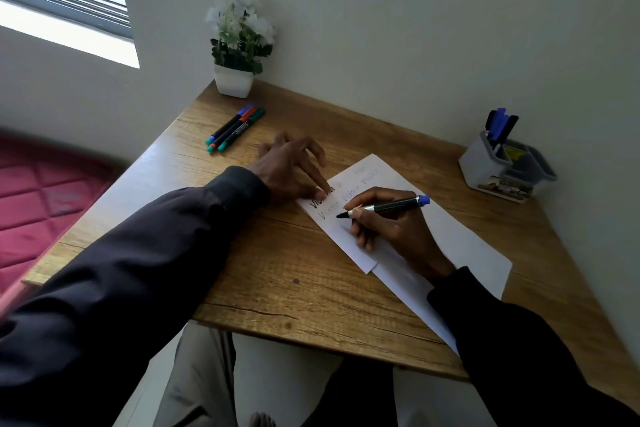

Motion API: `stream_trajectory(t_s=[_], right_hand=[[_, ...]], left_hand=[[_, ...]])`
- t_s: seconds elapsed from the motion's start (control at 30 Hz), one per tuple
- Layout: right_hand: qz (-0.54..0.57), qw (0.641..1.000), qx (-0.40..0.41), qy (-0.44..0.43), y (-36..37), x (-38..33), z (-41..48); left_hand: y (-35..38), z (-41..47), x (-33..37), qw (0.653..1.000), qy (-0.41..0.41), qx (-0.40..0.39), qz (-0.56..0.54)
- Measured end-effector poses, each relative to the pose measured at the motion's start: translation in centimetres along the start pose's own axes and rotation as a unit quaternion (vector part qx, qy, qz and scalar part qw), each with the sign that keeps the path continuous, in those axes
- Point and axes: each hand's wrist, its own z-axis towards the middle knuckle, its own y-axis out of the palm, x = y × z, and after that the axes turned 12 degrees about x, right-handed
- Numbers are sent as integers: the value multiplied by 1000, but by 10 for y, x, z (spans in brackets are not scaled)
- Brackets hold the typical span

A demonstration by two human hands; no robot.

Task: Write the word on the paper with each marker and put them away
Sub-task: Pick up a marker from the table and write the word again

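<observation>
My right hand grips the marker, tip just past my fingers at the paper, which my flat, unclenched left hand pins against sliding.

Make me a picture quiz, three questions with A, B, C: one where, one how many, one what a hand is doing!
1. Where is the pot plant? A) far table corner B) floor C) chair
2. How many markers lie near it? A) one B) three C) six
3. What does the right hand do? A) lies flat B) grips a marker C) waves
Answers: 1 A, it stands at the far corner. 2 B, three lie side by side. 3 B, it curls round that marker.
</observation>
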Motion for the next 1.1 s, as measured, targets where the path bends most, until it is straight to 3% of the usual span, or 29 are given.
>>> stream_trajectory(t_s=[0.63, 0.93, 1.03, 1.1], right_hand=[[-97, 993, 30, -56, 6, 4, -6], [-65, 996, 43, -42, 9, 4, -8], [-49, 997, 43, -32, 8, 2, -9], [-46, 998, 43, -30, 7, 3, -9]], left_hand=[[4, 1, -1, 999, -25, -1, 23], [6, 2, -5, 1000, 2, 2, 18], [1, 4, -13, 998, 33, 42, 19], [-1, 7, -20, 994, -8, 107, 17]])
